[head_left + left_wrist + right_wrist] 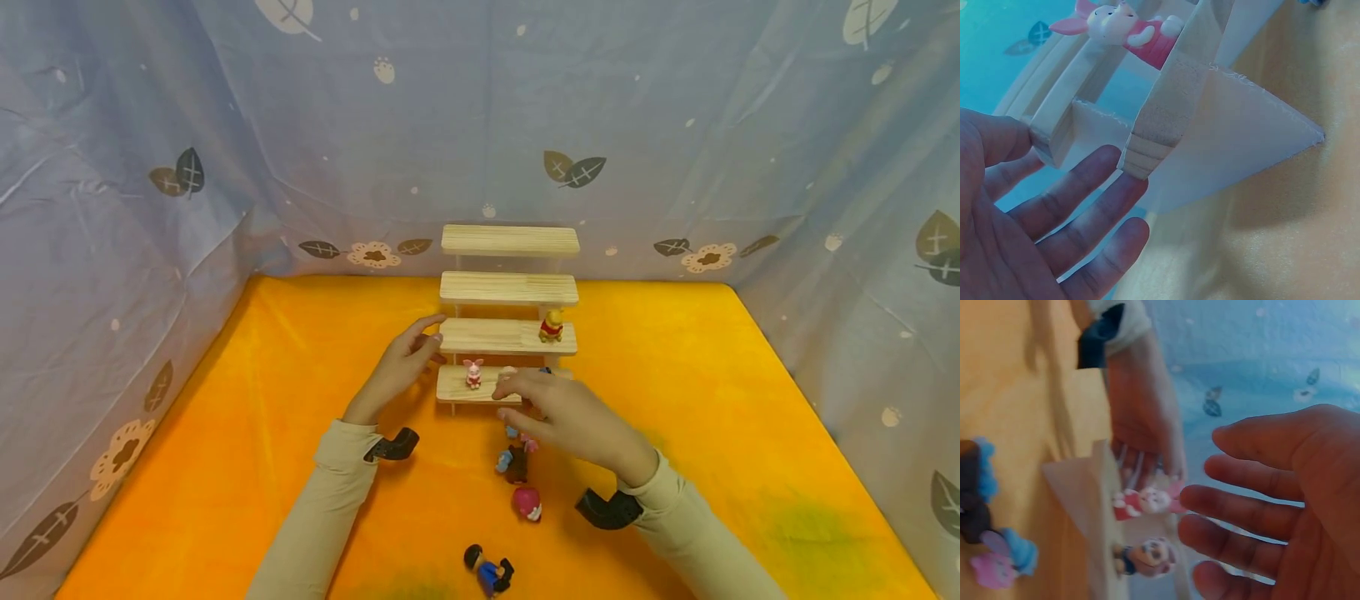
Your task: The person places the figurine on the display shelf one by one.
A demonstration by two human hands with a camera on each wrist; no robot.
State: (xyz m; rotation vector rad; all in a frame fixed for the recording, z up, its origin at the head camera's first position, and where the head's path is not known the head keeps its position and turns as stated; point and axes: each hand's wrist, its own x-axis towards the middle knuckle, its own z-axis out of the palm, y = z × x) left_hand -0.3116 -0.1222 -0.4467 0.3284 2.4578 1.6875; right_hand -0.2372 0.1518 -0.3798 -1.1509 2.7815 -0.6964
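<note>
My left hand (401, 371) is at the left end of a stepped wooden stand (510, 287). In the left wrist view its thumb and fingertips rest against the ends of the two lower steps, fingers loosely extended. My right hand (573, 417) hovers before the lowest step with relaxed fingers and nothing in them. A pink piglet figurine (473, 375) sits on the left of that step. Beside it sits a brown-faced figurine (1150, 557), mostly hidden by my right hand in the head view. A yellow bear figurine in a red shirt (551, 327) sits on the second step's right end.
In front of the stand lie a dark brown and blue figurine (514, 463), a magenta figurine (527, 503) and a black-haired figurine in blue (491, 573). A yellow-orange cloth (300, 400) covers the table. Patterned curtains (480, 108) enclose the back and sides.
</note>
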